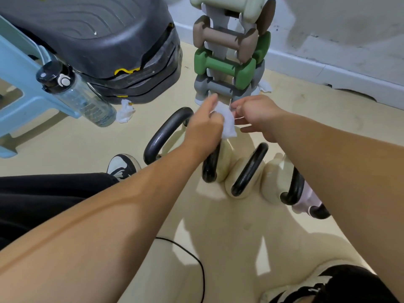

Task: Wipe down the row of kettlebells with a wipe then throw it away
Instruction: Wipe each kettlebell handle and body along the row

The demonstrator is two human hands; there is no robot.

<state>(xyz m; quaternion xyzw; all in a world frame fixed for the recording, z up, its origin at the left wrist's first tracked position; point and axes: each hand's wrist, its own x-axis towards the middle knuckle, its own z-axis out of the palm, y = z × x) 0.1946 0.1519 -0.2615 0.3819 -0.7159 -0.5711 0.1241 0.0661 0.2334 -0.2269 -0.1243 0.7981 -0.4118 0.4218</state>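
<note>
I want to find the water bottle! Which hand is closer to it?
Left. The left hand holds the wipe in the middle of the picture, with the water bottle off to its left. The right hand is farther away, on the wipe's other side.

We can't see the left hand's fingertips, which are buried behind the wipe. The wipe's far edge is lost between both sets of fingers. The right hand curls inward, so its grip on the wipe is unclear. The leftmost kettlebell body is mostly hidden under the left forearm, with only its handle clear. The rightmost kettlebell is partly covered by the right forearm. The dumbbell rack beyond the fingers is cut by the top edge. The water bottle markings are too small to read.
</note>
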